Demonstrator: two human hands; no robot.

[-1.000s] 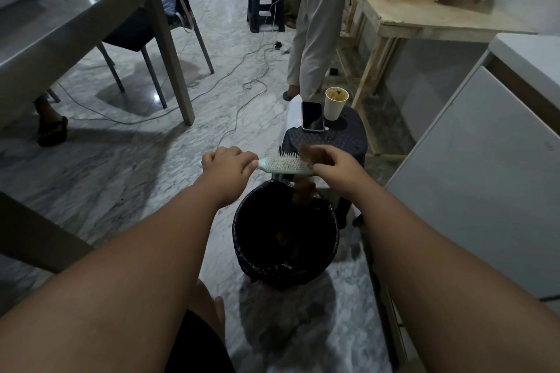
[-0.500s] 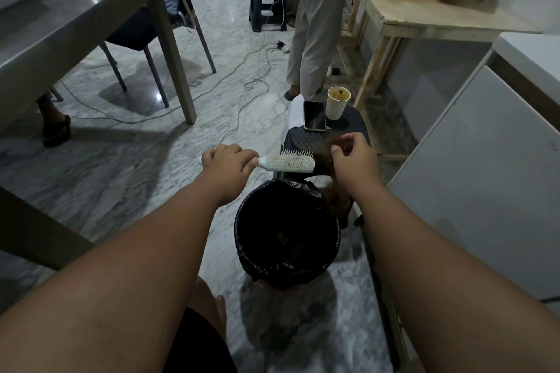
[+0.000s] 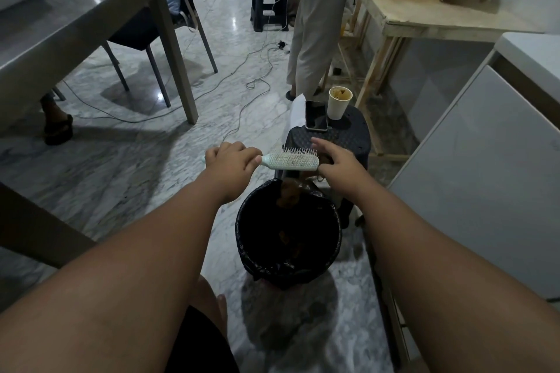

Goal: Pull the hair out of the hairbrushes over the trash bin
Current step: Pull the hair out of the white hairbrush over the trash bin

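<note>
Your left grip (image 3: 231,165) clasps the brush (image 3: 291,159) handle; your right grip (image 3: 336,160), fingers extended, meets its tip; hair (image 3: 288,194) hangs below, over the bin (image 3: 257,269).

Left hand (image 3: 231,162) holds hairbrush (image 3: 292,159) over trash bin (image 3: 244,254).

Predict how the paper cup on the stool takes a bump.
The paper cup is tall with a narrower base, so probably tips easily. Likely light and crushable, being paper. Brownish contents inside might spill onto the phone beside it.
</note>
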